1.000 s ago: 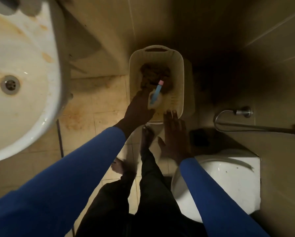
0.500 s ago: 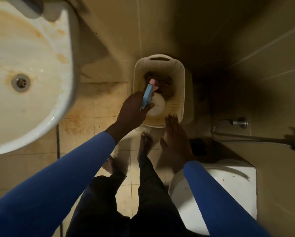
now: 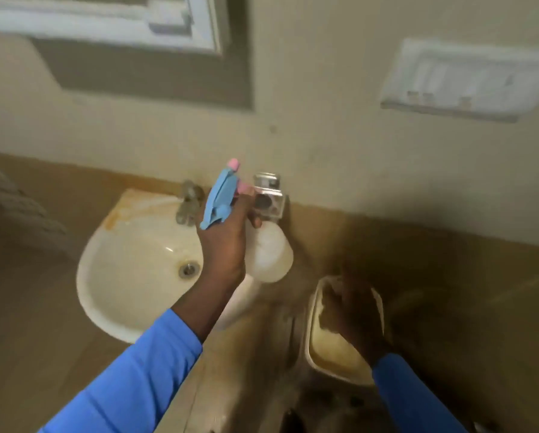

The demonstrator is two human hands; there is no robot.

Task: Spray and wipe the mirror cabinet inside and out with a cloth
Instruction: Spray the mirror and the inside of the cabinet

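Bottle higher now (right hand blurry)

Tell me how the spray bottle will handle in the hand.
Probably light: the left hand holds the spray bottle up by its neck alone. Its translucent plastic body looks rigid, not fragile. The round body could roll if laid down; the liquid level is unclear.

Colours, washbasin corner
Translucent white plastic spray bottle, blue trigger head, pink nozzle; cream ceramic washbasin, rust-orange staining; blue long sleeves; cream plastic basket.
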